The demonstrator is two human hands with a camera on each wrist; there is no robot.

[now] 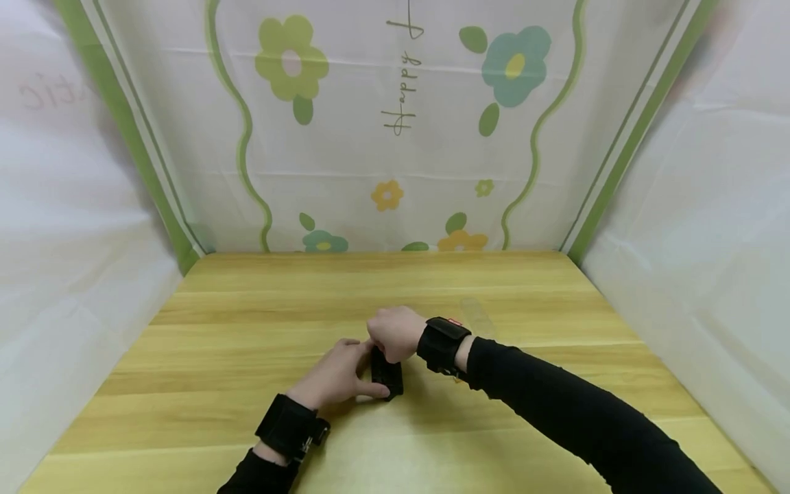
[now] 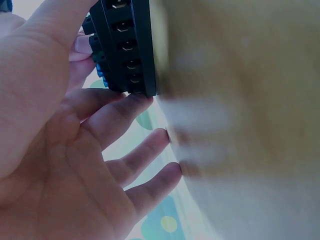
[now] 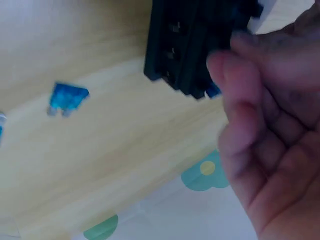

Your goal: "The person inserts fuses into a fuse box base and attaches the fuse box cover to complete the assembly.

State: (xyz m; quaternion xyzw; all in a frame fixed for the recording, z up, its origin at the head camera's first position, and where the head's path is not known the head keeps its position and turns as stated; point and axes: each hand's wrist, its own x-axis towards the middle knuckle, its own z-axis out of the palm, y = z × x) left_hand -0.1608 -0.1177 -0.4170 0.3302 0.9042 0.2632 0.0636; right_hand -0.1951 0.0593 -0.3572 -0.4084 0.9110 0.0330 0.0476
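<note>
A black fuse block (image 1: 387,374) with a row of metal-lined slots stands on the table. My left hand (image 1: 336,374) holds it, thumb at the near end and fingers at the far end. In the left wrist view, two fingers touch the end of the block (image 2: 122,45) while the others spread beside it. Small blue blade fuses (image 2: 101,72) sit along its side. My right hand (image 1: 397,334) is curled over the far part, thumb and index finger pinching at the fuse row. Blue shows by the index finger (image 3: 235,85); the pinched fuse is mostly hidden.
A loose blue blade fuse (image 3: 68,97) lies on the wooden table (image 1: 247,315), with part of another blue piece (image 3: 1,125) at the view's edge. A clear plastic strip (image 1: 478,317) lies beyond the right wrist. White cloth walls (image 1: 697,226) enclose the sides and back.
</note>
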